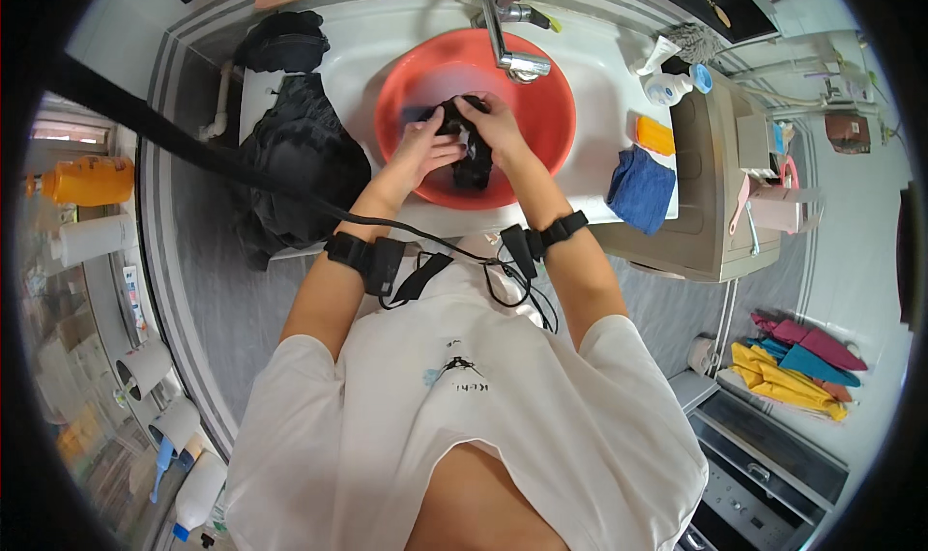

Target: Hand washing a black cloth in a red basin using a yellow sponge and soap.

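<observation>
A red basin (549, 140) stands in the white sink, under the chrome faucet (498, 34). Inside it is a dark, wet-looking cloth (472, 169) with pale suds on it. My right hand (498, 128) grips the upper right of this bunched black cloth, thumb on top and fingers curled behind. From the left, my left hand (430, 150) holds the cloth's other side between thumb and fingers. Part of the cloth is hidden behind my hands, and its exact kind cannot be told.
Black garments (304, 159) drape over the sink's left edge. On the right rim lie folded blue denim (641, 188) and an orange block (654, 135), near a white bottle (667, 89). A washing machine (696, 184) adjoins the right side. A black cable (290, 188) crosses the view at left.
</observation>
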### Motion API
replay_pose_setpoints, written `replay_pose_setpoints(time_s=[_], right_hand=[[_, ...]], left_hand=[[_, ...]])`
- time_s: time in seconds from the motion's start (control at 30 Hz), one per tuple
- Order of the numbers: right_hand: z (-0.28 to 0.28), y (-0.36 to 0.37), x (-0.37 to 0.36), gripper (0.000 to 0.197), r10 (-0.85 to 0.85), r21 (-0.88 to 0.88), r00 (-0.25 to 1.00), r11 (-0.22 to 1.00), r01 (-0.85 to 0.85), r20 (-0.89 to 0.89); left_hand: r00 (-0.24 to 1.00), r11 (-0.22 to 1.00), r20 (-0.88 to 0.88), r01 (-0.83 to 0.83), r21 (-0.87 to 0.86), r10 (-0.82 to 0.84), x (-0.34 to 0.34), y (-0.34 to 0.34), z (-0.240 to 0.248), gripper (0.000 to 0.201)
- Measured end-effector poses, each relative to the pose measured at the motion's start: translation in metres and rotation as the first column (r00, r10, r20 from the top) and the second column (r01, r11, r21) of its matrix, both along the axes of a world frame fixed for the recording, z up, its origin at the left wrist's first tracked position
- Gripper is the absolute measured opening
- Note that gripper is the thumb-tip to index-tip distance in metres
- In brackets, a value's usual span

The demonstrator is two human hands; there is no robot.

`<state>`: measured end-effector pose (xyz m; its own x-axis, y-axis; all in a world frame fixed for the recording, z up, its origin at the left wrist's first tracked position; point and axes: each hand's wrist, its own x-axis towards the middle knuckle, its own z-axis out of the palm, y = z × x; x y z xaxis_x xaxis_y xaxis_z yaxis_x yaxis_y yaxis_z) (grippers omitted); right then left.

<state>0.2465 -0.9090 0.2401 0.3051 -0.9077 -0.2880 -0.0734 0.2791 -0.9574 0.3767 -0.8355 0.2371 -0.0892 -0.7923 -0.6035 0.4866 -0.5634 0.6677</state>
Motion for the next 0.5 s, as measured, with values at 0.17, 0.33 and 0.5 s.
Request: replay_pose_setpoints(time_s=[0.17, 0.33, 0.5], right_hand=[[0.045, 0.050, 0.023, 0.030, 0.244, -0.362, 0.856, 0.827, -0.429, -0.457], [0.056, 0.074, 0.042, 0.029, 0.126, -0.516, 0.766, 0.670, -0.534, -0.630], [-0.005, 0.010, 0.032, 0.029, -0.171, -0.595, 0.724, 0.708, -0.381, -0.668]], left_hand=[[0.960, 0.930, -0.170, -0.262, -0.256, 0.224, 0.004, 0.024, 0.005, 0.040], [0.941, 0.819, -0.220, -0.333, -0.467, 0.256, 0.001, 0.022, -0.011, 0.034], [0.814, 0.926, -0.442, -0.339, 0.167, 0.377, -0.021, -0.016, -0.047, 0.033]])
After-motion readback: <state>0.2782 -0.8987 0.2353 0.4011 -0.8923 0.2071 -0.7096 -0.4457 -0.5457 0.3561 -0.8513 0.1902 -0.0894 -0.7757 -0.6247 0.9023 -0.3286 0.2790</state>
